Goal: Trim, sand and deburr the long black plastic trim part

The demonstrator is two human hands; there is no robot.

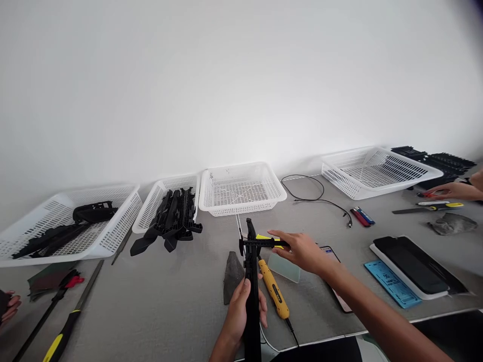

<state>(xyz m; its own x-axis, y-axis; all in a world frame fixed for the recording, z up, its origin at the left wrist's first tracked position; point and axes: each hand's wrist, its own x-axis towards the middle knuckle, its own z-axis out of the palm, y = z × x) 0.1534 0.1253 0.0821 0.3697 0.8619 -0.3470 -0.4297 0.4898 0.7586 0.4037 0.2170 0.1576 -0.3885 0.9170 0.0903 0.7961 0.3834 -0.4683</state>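
My left hand is wrapped round a long black plastic part, held upright near the table's front edge. In my right hand is a black caliper, lying crosswise at the upper end of the part. Its jaws are around the part; whether they touch both sides I cannot tell. Just right of the part lies a yellow corded tool, with a pale translucent plate beside it. On the left, a dark grey cloth lies close to my left hand.
White baskets stand along the wall: one in the middle, one heaped with black parts, others at far left and right. Files, a phone, lighters and a cable lie about. Other people's hands show at both sides.
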